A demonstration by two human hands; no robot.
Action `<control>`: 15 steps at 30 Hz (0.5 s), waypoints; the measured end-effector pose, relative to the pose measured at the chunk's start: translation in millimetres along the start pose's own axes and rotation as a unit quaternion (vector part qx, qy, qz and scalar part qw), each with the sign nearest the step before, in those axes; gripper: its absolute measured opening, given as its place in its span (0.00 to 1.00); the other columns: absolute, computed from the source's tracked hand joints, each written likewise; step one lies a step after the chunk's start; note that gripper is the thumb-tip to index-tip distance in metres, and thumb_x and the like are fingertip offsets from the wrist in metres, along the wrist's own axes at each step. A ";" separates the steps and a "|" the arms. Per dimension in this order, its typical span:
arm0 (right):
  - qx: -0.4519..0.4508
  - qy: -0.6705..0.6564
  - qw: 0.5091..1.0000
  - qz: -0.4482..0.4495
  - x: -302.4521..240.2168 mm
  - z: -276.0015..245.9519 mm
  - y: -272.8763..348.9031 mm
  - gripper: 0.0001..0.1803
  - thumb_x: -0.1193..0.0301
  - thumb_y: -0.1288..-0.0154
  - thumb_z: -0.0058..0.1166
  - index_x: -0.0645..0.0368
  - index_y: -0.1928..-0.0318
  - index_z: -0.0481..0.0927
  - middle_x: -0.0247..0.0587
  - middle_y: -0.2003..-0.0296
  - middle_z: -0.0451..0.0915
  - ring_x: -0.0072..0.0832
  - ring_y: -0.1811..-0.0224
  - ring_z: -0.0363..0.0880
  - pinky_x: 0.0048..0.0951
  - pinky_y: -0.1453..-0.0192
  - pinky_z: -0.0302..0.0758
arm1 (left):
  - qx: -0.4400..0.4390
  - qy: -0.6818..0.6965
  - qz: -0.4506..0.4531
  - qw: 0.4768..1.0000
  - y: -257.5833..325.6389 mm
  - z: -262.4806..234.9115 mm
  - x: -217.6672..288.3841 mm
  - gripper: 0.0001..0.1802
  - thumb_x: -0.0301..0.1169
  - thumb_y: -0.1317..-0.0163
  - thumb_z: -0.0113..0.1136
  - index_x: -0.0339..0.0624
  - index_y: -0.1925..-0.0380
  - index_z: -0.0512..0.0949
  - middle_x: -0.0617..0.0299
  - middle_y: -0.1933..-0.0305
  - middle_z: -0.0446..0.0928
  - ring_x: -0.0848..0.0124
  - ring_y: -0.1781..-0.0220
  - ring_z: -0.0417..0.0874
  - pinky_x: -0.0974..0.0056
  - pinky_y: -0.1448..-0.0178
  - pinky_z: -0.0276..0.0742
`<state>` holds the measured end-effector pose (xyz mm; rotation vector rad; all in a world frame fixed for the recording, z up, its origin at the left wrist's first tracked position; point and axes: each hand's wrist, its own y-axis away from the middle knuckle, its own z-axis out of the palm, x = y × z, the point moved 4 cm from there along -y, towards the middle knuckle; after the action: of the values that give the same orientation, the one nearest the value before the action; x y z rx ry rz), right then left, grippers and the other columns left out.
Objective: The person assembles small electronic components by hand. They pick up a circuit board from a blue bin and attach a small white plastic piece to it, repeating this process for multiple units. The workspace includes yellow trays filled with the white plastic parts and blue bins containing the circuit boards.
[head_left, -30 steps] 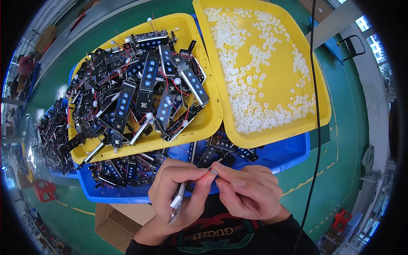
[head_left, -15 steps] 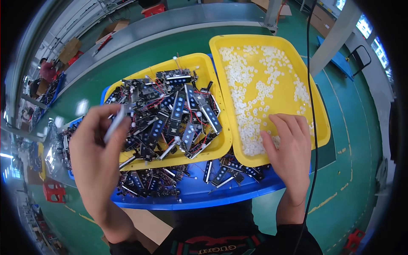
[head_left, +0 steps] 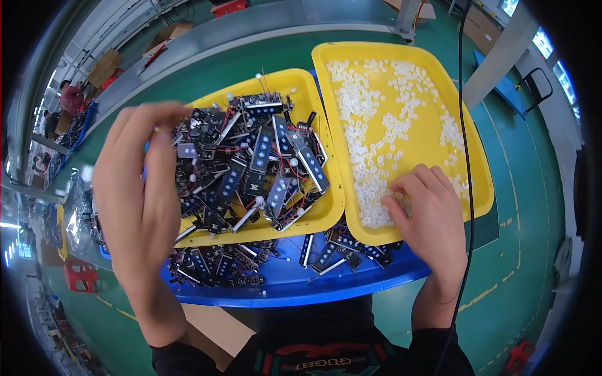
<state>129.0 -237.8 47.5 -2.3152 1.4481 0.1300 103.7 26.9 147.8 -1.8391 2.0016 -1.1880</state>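
Left hand (head_left: 135, 182) hangs half-curled over left tray's (head_left: 308, 83) boards (head_left: 262, 149), some apparently white-tipped already; right hand (head_left: 434, 219) bends at many loose white rings (head_left: 356, 103); can't tell either grip.

1. Left grip (head_left: 135, 182), a blurred bare hand with bent fingers, hovers at the left side of a yellow tray (head_left: 332, 194) heaped with black circuit boards (head_left: 261, 150); whether it holds anything is unclear
2. Right grip (head_left: 433, 219), thumb and forefinger parted, reaches down among small white rings (head_left: 374, 214) in a second yellow tray (head_left: 433, 150)
3. A blue bin (head_left: 295, 292) beneath both trays holds more boards
4. A black cable (head_left: 463, 125) crosses the second tray's right side
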 end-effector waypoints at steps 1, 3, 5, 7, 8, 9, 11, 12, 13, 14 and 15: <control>-0.004 -0.001 1.000 -0.002 1.2 0.4 -0.1 0.11 0.74 0.51 0.63 0.62 0.65 0.80 0.43 0.68 0.73 0.42 0.63 0.72 0.39 0.57 0.71 | -0.031 0.014 0.009 0.999 12.6 -6.3 10.9 0.08 0.24 0.47 0.49 0.31 0.75 0.76 0.52 0.75 0.74 0.62 0.69 0.77 0.64 0.61 0.70; 0.002 -0.006 1.000 -0.002 -3.8 0.7 -0.9 0.11 0.73 0.51 0.63 0.62 0.65 0.79 0.43 0.69 0.73 0.42 0.63 0.72 0.39 0.57 0.71 | -0.080 0.064 0.096 0.990 48.8 -4.6 22.1 0.04 0.24 0.63 0.50 0.40 0.83 0.73 0.59 0.77 0.73 0.63 0.77 0.73 0.64 0.69 0.67; 0.002 0.003 1.000 -0.007 -6.1 1.1 -2.8 0.11 0.73 0.50 0.62 0.62 0.65 0.79 0.43 0.69 0.73 0.42 0.63 0.72 0.39 0.56 0.71 | -0.233 0.085 0.121 0.961 79.0 17.2 34.3 0.06 0.21 0.65 0.51 0.40 0.82 0.74 0.58 0.79 0.73 0.63 0.79 0.74 0.66 0.72 0.68; -0.008 0.016 1.000 -0.016 -4.4 3.5 -1.6 0.12 0.73 0.50 0.62 0.62 0.64 0.78 0.44 0.69 0.73 0.42 0.63 0.72 0.39 0.56 0.71 | -0.338 0.067 0.116 0.931 100.8 40.6 32.3 0.10 0.19 0.60 0.59 0.40 0.72 0.77 0.58 0.73 0.75 0.62 0.73 0.78 0.63 0.69 0.74; -0.010 0.016 1.000 -0.015 -4.4 3.3 -2.4 0.12 0.73 0.50 0.62 0.62 0.64 0.78 0.44 0.69 0.73 0.42 0.63 0.72 0.39 0.56 0.71 | -0.338 0.055 0.109 0.933 110.0 51.3 31.4 0.12 0.20 0.58 0.61 0.40 0.69 0.78 0.58 0.71 0.75 0.62 0.72 0.79 0.62 0.68 0.75; -0.013 0.017 1.000 -0.014 -4.4 3.3 -2.8 0.12 0.73 0.50 0.62 0.62 0.64 0.78 0.44 0.69 0.73 0.42 0.62 0.72 0.39 0.56 0.71 | -0.338 0.044 0.101 0.935 116.8 58.7 29.5 0.13 0.20 0.56 0.63 0.40 0.66 0.78 0.59 0.69 0.76 0.61 0.70 0.79 0.60 0.67 0.76; -0.005 0.025 1.000 -0.008 -4.3 3.7 -3.4 0.12 0.73 0.50 0.61 0.62 0.64 0.79 0.44 0.69 0.72 0.42 0.62 0.73 0.39 0.56 0.71 | -0.372 0.027 0.113 0.921 122.2 63.8 29.3 0.17 0.24 0.49 0.65 0.40 0.57 0.76 0.58 0.65 0.75 0.62 0.67 0.80 0.60 0.66 0.78; 0.002 0.033 0.999 -0.003 -3.9 4.6 -3.5 0.12 0.73 0.50 0.61 0.62 0.64 0.79 0.44 0.69 0.72 0.42 0.62 0.73 0.39 0.55 0.71 | -0.385 0.028 0.103 0.917 122.8 65.4 33.6 0.18 0.24 0.49 0.64 0.39 0.56 0.76 0.58 0.65 0.75 0.62 0.67 0.80 0.61 0.66 0.78; 0.011 0.040 0.999 -0.001 -5.4 4.4 -4.2 0.12 0.73 0.50 0.61 0.62 0.64 0.79 0.44 0.69 0.72 0.42 0.62 0.73 0.39 0.55 0.71 | -0.396 0.027 0.092 0.913 124.3 65.7 36.8 0.18 0.24 0.48 0.64 0.39 0.55 0.76 0.58 0.65 0.76 0.62 0.67 0.80 0.61 0.66 0.78; 0.011 0.038 0.999 0.000 -7.0 3.8 -4.7 0.11 0.72 0.50 0.61 0.62 0.64 0.78 0.44 0.70 0.72 0.42 0.62 0.73 0.39 0.56 0.71 | -0.390 -0.001 0.114 0.914 130.9 68.2 38.3 0.19 0.25 0.47 0.64 0.38 0.53 0.75 0.57 0.63 0.76 0.63 0.67 0.81 0.62 0.66 0.78; 0.010 0.035 0.999 0.000 -8.6 2.9 -5.2 0.11 0.72 0.50 0.61 0.62 0.65 0.78 0.43 0.70 0.72 0.42 0.63 0.73 0.39 0.56 0.71 | -0.401 0.015 0.106 0.910 134.2 71.9 39.1 0.19 0.26 0.47 0.64 0.38 0.53 0.75 0.57 0.63 0.76 0.62 0.67 0.81 0.61 0.66 0.78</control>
<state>130.1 -227.4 48.9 -2.3245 1.4772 0.0335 36.8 -49.9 28.1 -1.7916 2.8891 -0.3234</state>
